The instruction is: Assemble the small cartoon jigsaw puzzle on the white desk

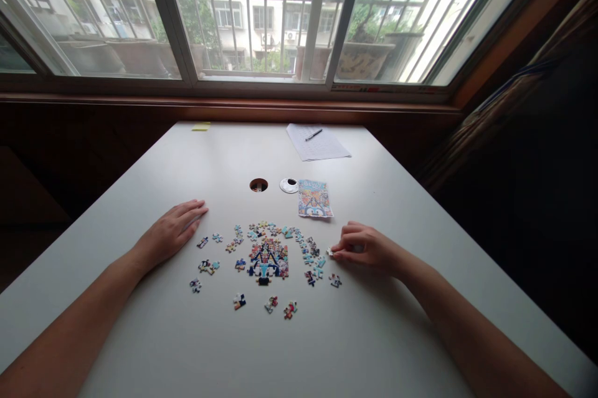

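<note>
My right hand [362,243] pinches a small pale jigsaw piece [330,252] between thumb and fingers, just right of the loose pieces. Flat on the table lies my left hand [174,230], fingers stretched out, holding nothing; a dark jigsaw piece [202,241] is nearest to it. Between the hands sits a partly joined jigsaw puzzle [270,260] with a colourful picture and a blue shape low in it. Loose jigsaw pieces [286,232] curve around its top and sides, and several more, such as a red piece [290,309], lie below it.
A colourful picture sheet [315,199] lies beyond the puzzle. Left of it are a white round cover [289,185] and a cable hole [258,185] in the white table [187,336]. Paper [322,147] with a pen [313,134] and a yellow note [201,127] lie near the window.
</note>
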`<state>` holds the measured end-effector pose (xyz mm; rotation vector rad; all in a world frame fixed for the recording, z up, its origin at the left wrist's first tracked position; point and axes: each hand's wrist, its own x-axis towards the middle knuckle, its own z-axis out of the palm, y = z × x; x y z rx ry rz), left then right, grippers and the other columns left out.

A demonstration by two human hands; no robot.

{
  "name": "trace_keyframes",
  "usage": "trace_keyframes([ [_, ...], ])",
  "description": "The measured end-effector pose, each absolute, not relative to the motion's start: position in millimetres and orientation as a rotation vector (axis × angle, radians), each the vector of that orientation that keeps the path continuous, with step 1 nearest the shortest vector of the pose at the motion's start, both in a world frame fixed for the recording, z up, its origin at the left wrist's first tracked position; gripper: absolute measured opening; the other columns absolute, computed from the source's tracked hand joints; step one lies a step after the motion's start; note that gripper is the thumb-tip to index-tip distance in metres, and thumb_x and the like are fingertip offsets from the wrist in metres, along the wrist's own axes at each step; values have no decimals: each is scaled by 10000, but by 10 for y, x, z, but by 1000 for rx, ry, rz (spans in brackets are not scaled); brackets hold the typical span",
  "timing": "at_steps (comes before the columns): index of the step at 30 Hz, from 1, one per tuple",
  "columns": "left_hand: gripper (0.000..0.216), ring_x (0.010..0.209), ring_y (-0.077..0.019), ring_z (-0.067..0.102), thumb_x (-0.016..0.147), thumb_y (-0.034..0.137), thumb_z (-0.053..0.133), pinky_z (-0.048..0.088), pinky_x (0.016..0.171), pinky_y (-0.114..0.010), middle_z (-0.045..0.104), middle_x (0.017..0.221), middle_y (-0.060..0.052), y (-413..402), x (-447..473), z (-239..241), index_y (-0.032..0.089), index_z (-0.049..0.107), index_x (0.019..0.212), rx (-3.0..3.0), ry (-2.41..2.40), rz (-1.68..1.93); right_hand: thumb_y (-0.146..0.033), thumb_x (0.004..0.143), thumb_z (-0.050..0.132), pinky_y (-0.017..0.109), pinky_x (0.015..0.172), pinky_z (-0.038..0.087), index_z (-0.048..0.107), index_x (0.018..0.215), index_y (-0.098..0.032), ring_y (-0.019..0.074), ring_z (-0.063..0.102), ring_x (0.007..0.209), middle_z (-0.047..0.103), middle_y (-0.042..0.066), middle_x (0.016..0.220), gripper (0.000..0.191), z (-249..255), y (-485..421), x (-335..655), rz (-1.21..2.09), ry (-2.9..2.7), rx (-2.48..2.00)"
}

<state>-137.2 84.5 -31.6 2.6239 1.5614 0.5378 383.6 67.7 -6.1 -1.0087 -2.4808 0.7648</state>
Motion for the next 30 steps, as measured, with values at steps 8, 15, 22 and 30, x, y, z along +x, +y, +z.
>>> trace_keyframes([
  [8, 489, 1413, -284, 471, 1018, 480, 388, 399, 1206, -484, 536, 1502, -69, 849, -1378, -324, 242, 594, 1393, 2616, 1567, 537, -462, 987, 601, 328, 685, 465, 801, 908, -225, 203, 563, 776, 646, 74, 763, 320, -53, 678, 3834, 727, -2516, -1004],
  [15, 480, 1416, -282, 464, 1022, 469, 392, 394, 1209, -484, 529, 1508, -66, 857, -1394, -345, 239, 589, 1395, 2626, 1563, 528, -445, 957, 656, 320, 682, 472, 801, 928, -234, 199, 574, 784, 662, 68, 774, 258, -96, 688, 3846, 725, -2494, -986],
  [22, 478, 1417, -279, 461, 1024, 464, 387, 396, 1205, -478, 527, 1508, -70, 851, -1387, -334, 239, 583, 1397, 2626, 1568, 524, -445, 950, 669, 322, 682, 476, 793, 927, -228, 199, 576, 789, 670, 68, 780, 251, -108, 692, 3845, 736, -2482, -983],
  [30, 478, 1407, -282, 474, 1018, 478, 390, 401, 1204, -479, 536, 1504, -61, 850, -1383, -337, 262, 594, 1392, 2614, 1568, 545, -444, 953, 665, 325, 685, 474, 787, 932, -225, 199, 577, 791, 677, 72, 796, 251, -108, 692, 3846, 729, -2490, -973],
])
